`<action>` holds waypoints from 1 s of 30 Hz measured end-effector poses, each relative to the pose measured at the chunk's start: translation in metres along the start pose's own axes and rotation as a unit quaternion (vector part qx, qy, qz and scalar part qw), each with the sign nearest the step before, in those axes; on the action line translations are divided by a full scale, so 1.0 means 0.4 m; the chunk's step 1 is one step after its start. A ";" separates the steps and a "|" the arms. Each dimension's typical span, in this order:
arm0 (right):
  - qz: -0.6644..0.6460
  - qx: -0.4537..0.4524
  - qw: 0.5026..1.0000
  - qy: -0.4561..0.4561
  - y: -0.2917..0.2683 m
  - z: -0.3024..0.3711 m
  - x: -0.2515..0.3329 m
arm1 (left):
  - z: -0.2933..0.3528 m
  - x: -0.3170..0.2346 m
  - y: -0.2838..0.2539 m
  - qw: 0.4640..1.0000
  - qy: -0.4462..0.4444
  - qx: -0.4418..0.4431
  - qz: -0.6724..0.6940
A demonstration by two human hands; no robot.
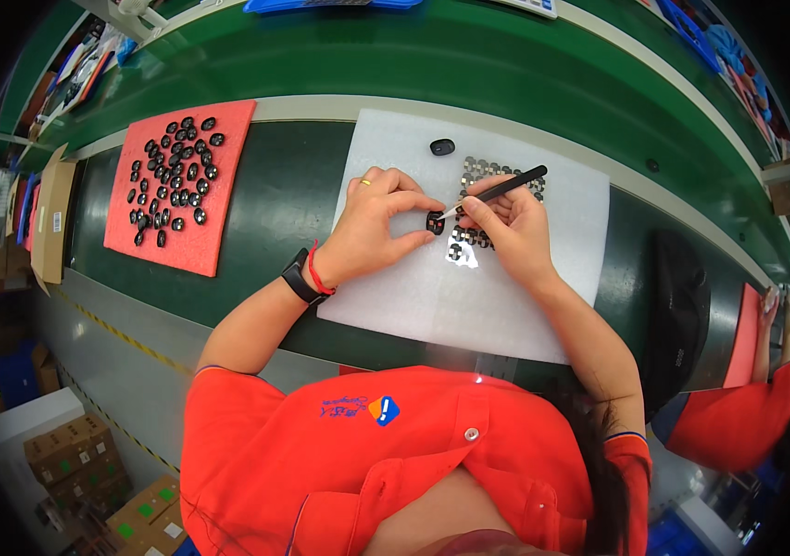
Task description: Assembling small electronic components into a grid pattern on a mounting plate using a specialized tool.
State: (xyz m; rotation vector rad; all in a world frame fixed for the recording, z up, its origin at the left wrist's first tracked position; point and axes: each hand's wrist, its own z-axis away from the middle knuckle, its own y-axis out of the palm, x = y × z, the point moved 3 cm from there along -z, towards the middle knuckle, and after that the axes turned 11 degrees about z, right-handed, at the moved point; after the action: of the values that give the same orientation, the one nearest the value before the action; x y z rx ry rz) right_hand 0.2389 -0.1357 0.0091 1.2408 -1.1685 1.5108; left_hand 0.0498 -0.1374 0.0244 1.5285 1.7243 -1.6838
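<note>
My left hand (378,222) is closed, thumb and fingertips steadying a small black oval casing (435,222) on the white foam mat (395,306). Black tweezers with a pale tip (517,181) are gripped in my right hand (520,232), slanting down to the left. Their tip meets or hovers just over the casing; I cannot tell which. Beside and partly under my right hand lies a clear sheet of small silvery pieces (476,168). A second black oval casing (442,146) rests on the mat farther back.
To the left, a red foam pad (235,157) carries many black oval casings. A cardboard box (50,222) stands past it. On the right lies a black bag (679,306), with a co-worker in a red shirt (738,422) beyond. A green shelf (321,65) runs along the back.
</note>
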 end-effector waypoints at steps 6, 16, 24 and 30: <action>-0.003 0.006 1.000 -0.005 0.000 -0.001 -0.002 | -0.001 -0.001 0.000 1.000 -0.005 0.004 -0.002; 0.017 0.009 1.000 -0.019 -0.001 -0.002 -0.002 | -0.002 -0.003 -0.002 1.000 -0.002 0.003 0.000; 0.045 0.005 0.998 -0.038 0.003 0.002 0.001 | -0.002 -0.012 -0.007 1.000 -0.007 0.017 -0.005; 0.080 -0.002 0.995 -0.061 0.001 0.002 -0.001 | -0.004 -0.019 -0.007 0.999 0.041 0.010 0.008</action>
State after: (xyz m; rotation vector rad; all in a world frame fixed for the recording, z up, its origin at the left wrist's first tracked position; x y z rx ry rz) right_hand 0.2387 -0.1368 0.0087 1.2764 -1.3778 1.5654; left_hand 0.0513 -0.1389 0.0322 1.6373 1.7365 -1.6564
